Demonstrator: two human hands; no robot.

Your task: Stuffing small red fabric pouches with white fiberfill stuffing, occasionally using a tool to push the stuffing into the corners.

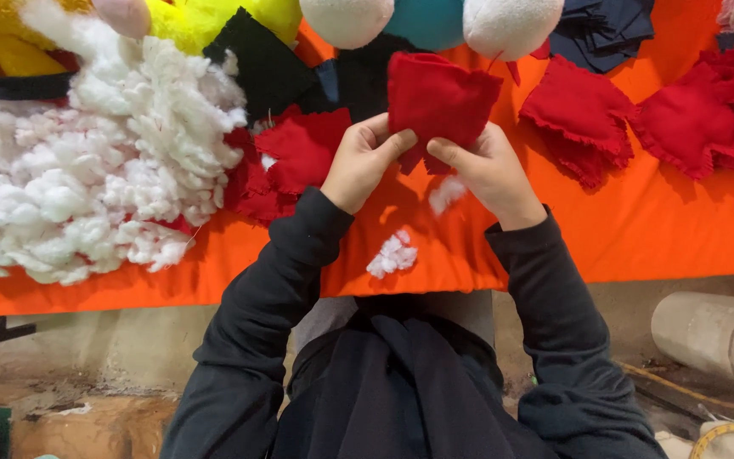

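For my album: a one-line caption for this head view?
Both hands, left hand and right hand, hold a red fabric piece above an orange cloth.

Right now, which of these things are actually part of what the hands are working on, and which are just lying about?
In hand:
- red fabric pouch, held by left hand and right hand
- white stuffing heap
- small stuffing tuft

Lying about:
- other red fabric pieces
- black felt scraps
- yellow plush
- orange cloth
- ribbed pipe
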